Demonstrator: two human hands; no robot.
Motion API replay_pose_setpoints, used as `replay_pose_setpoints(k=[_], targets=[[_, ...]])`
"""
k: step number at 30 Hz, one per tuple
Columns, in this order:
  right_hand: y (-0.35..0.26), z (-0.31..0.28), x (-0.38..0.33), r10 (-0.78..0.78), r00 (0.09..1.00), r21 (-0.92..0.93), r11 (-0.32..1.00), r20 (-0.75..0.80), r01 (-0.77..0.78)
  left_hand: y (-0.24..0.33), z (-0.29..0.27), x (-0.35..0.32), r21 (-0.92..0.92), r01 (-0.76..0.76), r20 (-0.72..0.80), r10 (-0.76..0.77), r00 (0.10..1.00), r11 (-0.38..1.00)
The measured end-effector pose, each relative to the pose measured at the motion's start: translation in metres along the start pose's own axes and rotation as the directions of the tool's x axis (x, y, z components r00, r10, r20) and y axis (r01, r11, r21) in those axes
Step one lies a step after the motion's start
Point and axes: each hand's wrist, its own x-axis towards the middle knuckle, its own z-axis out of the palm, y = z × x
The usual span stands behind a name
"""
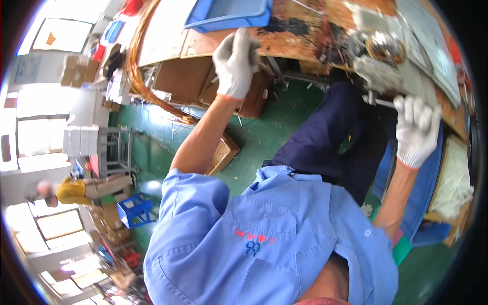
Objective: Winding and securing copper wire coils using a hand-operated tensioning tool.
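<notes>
My left hand [235, 63], in a white knitted glove, is raised by the front edge of the workbench [223, 44], just below a blue plastic tray [231, 23]. Its fingers are curled together; whatever they may hold is hidden. At the right, my right hand [418, 129], gloved likewise, is wrapped round a metal rod-like tool [382, 102] with a short crosspiece at its far end. That end lies just below a grey, fuzzy bundle [377, 74] at the bench edge. Behind the bundle sits a round metal part with copper windings [385, 47].
A long bundle of copper wire [133, 66] hangs off the bench at the left. Cardboard boxes [180, 79] stand beneath it. A blue bin [419, 178] is beside my right forearm. Far left, another person [76, 190] is near a blue plastic stool [136, 211].
</notes>
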Motion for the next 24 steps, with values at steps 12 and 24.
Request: replay_pose_setpoints(k=[12,24], targets=[[-0.033,-0.062,-0.046,0.12,0.975,0.017,0.993,-0.187,-0.119,-0.208,-0.4,0.021,0.234,0.482,-0.879,-0.029,0.476,0.844],[0.005,-0.085,-0.139,0.254,0.825,-0.044,0.947,-0.505,-0.318,-0.229,-0.45,0.016,0.569,0.653,-0.768,0.04,0.639,0.499]])
